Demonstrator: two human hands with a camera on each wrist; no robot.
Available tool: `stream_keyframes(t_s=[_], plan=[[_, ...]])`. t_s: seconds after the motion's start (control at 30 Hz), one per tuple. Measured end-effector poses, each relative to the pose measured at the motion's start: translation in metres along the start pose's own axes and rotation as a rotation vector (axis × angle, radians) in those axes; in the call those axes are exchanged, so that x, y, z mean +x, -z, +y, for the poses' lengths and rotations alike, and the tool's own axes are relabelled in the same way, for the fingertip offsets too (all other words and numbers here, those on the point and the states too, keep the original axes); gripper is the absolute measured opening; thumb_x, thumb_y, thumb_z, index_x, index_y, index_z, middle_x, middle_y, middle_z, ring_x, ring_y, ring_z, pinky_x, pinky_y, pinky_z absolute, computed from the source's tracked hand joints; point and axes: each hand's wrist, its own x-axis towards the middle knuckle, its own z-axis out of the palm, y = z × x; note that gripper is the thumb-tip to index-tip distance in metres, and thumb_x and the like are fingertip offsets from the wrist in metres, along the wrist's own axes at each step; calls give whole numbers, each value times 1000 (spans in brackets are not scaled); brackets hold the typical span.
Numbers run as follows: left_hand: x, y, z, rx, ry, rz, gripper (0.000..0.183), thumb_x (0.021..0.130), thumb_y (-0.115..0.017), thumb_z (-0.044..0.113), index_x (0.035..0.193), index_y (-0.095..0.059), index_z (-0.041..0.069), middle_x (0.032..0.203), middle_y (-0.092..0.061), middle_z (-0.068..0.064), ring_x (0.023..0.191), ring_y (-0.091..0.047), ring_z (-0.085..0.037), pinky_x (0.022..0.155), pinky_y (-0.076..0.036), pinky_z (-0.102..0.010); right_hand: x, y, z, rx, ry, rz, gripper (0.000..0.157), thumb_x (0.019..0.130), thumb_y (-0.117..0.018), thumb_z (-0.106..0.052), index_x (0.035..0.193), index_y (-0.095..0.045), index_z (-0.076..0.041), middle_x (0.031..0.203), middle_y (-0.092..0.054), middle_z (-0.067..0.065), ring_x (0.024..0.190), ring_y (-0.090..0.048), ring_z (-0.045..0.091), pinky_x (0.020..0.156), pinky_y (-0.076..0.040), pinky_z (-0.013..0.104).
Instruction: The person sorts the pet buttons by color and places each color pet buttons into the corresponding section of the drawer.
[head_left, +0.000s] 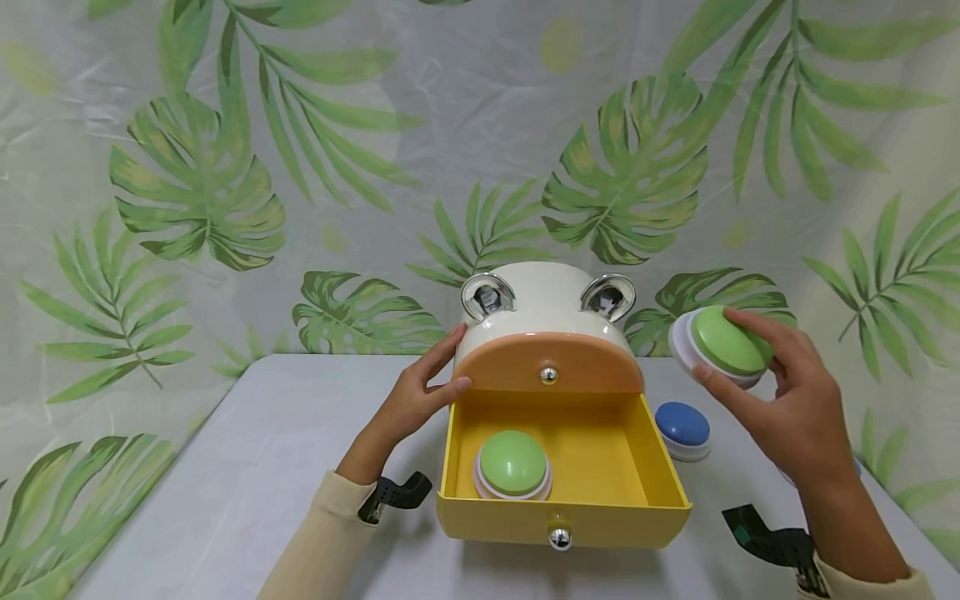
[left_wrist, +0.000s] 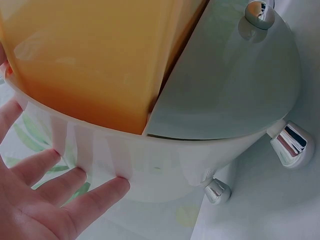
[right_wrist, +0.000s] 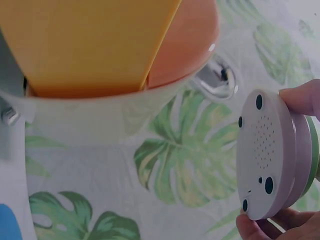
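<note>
My right hand (head_left: 806, 392) grips a round push button with a green top (head_left: 731, 340) and white base, raised to the right of a small cabinet (head_left: 543, 300). In the right wrist view the button's underside (right_wrist: 265, 150) shows dark round feet and a patch of small holes. The cabinet is white with silver eyes and an orange upper front; its yellow drawer (head_left: 585, 442) is pulled out. Another green button (head_left: 513, 462) lies in the drawer's left part. Fingertips of my left hand (head_left: 416, 396) rest on the cabinet's left side, fingers spread in the left wrist view.
A blue button (head_left: 682, 429) stands on the white table (head_left: 285, 467), just right of the drawer. Part of something blue shows behind my right wrist. Silver knobs (head_left: 559, 538) stick out from the drawer front. A leaf-patterned cloth (head_left: 480, 125) hangs behind the table.
</note>
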Motion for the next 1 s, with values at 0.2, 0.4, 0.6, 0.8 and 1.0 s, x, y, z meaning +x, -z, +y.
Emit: stream_keyframes(t_s=[0.2,0.4,0.6,0.8,1.0], plan=[[0,0,1,-3,-1,1,67,96,-58,17,154,-26,20,159,-22,6,143,-26,-20,98,-47,-40,-4,0,-13,-1,45,-47,70,78,-78,-1,140,-52,-22,135,-45,2,116,-42,4,97,-34,4],[-1,0,3,4,4,5,67,96,-59,16,154,-27,20,159,-22,6,143,-26,-20,98,-47,-39,-8,0,-20,13,74,-94,75,74,-79,4,140,-51,-19,135,-44,-2,116,-42,4,96,-33,3],[-1,0,3,1,7,6,66,96,-58,16,154,-26,20,159,-22,6,143,-26,-20,98,-47,-39,-11,-2,-27,33,99,-145,77,70,-80,7,138,-53,-16,133,-46,-3,114,-43,8,91,-36,4],[-1,0,3,8,10,6,66,96,-58,15,154,-27,20,159,-22,5,143,-26,-21,98,-47,-39,-15,-6,-33,4,124,-203,77,70,-83,2,137,-53,-20,134,-45,-3,114,-42,7,90,-35,2],[-1,-1,4,-3,11,5,66,96,-58,15,154,-27,19,159,-21,4,144,-26,-22,99,-46,-40,-20,-11,-37,5,163,-238,79,68,-84,2,137,-53,-22,136,-45,-3,115,-42,5,91,-34,2]])
